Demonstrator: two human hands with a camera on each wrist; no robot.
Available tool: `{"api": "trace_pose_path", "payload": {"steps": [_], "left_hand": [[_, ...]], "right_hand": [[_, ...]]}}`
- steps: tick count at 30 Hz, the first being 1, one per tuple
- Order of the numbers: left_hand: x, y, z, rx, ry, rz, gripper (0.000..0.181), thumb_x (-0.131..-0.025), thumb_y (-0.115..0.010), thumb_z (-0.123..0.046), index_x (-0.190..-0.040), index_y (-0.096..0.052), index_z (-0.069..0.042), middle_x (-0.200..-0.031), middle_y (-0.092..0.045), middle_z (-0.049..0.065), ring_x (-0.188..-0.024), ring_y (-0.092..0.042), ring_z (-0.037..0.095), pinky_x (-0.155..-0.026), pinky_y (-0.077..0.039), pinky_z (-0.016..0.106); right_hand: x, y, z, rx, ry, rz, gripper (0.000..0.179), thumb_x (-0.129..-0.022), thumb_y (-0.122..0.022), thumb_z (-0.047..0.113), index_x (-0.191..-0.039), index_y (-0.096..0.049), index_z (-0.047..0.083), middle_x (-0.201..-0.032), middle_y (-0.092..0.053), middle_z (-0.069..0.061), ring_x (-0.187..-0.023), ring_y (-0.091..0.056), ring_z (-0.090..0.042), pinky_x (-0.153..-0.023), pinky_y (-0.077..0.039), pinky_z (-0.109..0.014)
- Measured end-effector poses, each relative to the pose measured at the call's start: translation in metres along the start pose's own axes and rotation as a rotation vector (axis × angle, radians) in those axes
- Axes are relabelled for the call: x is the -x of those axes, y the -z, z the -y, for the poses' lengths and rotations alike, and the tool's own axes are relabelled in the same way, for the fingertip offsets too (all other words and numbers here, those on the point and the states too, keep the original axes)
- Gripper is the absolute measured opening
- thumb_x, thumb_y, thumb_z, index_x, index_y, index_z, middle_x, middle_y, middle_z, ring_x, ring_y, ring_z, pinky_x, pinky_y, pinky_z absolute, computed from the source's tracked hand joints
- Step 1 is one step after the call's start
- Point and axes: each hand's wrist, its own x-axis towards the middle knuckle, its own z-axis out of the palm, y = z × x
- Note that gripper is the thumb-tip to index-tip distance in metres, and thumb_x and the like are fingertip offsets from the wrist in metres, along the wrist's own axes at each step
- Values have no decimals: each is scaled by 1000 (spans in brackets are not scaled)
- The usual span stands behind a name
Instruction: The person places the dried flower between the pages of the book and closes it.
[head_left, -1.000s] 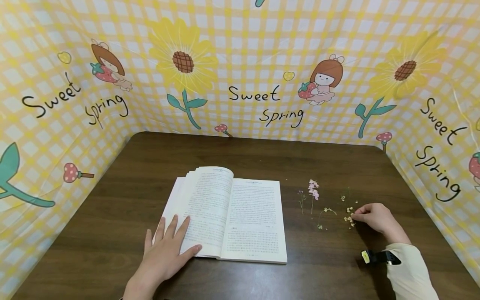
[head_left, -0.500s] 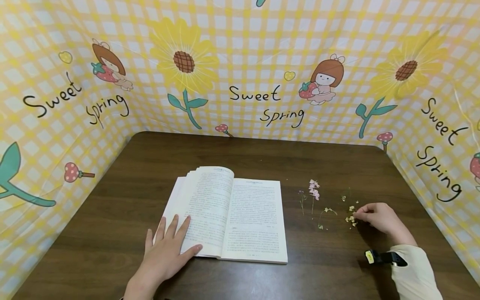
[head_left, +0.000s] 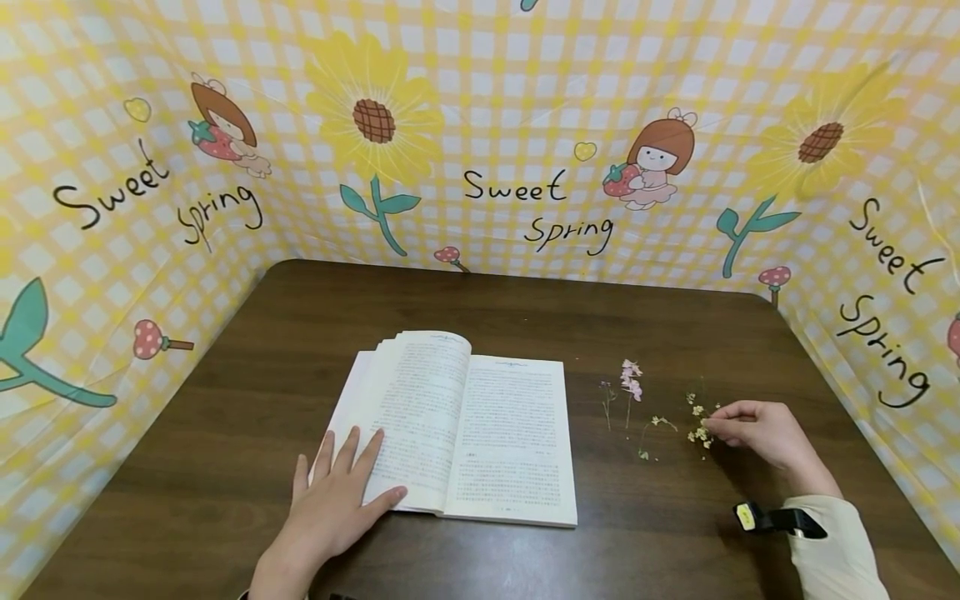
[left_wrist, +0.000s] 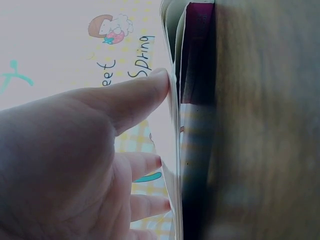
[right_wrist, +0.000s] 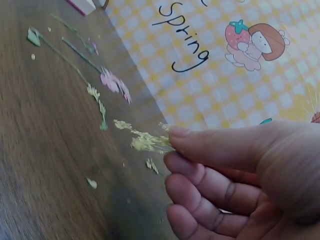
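An open book [head_left: 517, 433] lies on the table. My left hand [head_left: 333, 504] rests on its left page with the fingers spread and nearly straight; in the left wrist view the thumb and fingertips press the page surface. My right hand [head_left: 761, 433] is at the right side of the table, pinching a sprig of small yellow flowers [right_wrist: 145, 141] between thumb and index finger. The sprig's blossoms stick out past the fingertips, while its stem end is hidden by them. The other right fingers are curled below.
Between the book and my right hand lie a pink flower stem [head_left: 632, 381], a thin purple-tipped sprig [head_left: 607, 404] and a bent yellow-green sprig [head_left: 656, 421]. Small petal bits [right_wrist: 91, 183] are scattered about. A yellow checked cloth [head_left: 525, 125] rises around the table's back and sides.
The pinched yellow sprig has shifted and turned slightly with my right fingers, and the right wrist has moved a little to the right. My left hand stays on the page.
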Motion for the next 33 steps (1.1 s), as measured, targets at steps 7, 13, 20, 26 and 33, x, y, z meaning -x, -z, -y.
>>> {"api": "trace_pose_path", "payload": {"steps": [7,13,20,26,33], "left_hand": [[0,-1,0,-7,-6,-16,85,-92,-56,-65,-155,-37,-11,-158,-26,27,-145,-9,54,-107,-4,74],[0,-1,0,-6,-2,-4,85,-92,-55,-65,-155,-36,-12,-158,-26,27,-145,-8,54,-107,-3,74],[0,-1,0,-9,-1,-3,85,-92,-55,-65,-155,-36,-12,-158,-25,27,-145,-7,54,-107,-3,74],[0,-1,0,-8,-1,-7,85,-92,-56,-64,-155,-36,-12,-158,-25,27,-145,-7,54,-108,-3,74],[1,-1,0,-11,0,-5,84,-92,-56,-64,-156,-35,-12,-158,-25,27,-145,-7,54,-107,-3,74]], "right_hand": [[-3,-7,7,-63,37,-22,27,-89,-76,12,-97,-69,-13,-78,-73,1,-69,-68,-11,-64,-57,-29],[-7,-19,11,-133,61,-4,24,-88,-75,7,-95,-68,-15,-75,-73,4,-67,-67,-12,-62,-56,-29],[-13,-34,20,-161,79,10,25,-87,-76,5,-96,-68,-17,-77,-73,0,-67,-68,-11,-63,-57,-29],[-18,-48,34,-160,96,26,25,-87,-77,6,-97,-68,-16,-76,-73,-4,-66,-67,-17,-63,-56,-31],[-25,-65,50,-173,132,81,23,-86,-78,6,-95,-69,-14,-75,-72,-6,-64,-64,-13,-61,-54,-30]]}}
